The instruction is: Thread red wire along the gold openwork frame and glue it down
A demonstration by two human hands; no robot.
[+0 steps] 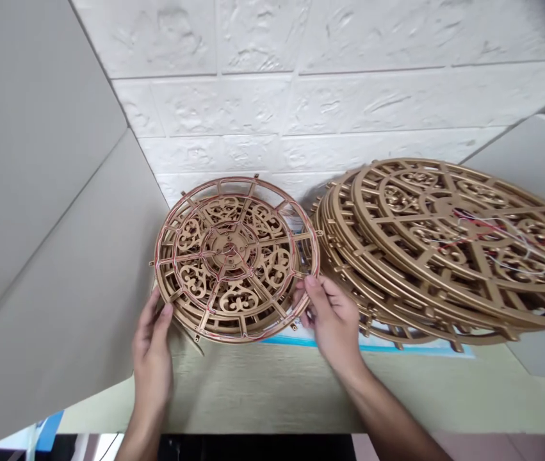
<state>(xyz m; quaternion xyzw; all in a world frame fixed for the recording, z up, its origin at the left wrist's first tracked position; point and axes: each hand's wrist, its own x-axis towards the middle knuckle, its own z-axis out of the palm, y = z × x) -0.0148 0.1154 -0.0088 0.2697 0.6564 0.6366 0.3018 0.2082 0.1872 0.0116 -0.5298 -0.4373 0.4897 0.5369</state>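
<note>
cardboard flap (46,224) stood open at far left | left hand (152,365) half-open, fingers cupped under the lower-left rim of the gold fretwork disc (238,298), held upright and strung with red wire (253,338) | right hand (332,318) pinched the opposite rim; this two-sided grip suited the open fretwork | stack of matching discs (445,243) leaned just beside

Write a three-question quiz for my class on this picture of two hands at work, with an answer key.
1. True or false: the left hand and the right hand both touch the round gold lattice disc.
2. Where is the stack of gold discs? A) To the right of the held disc. B) To the left of the held disc.
3. What colour is the wire around the held disc's rim?

Key: 1. True. 2. A. 3. Red.
</note>
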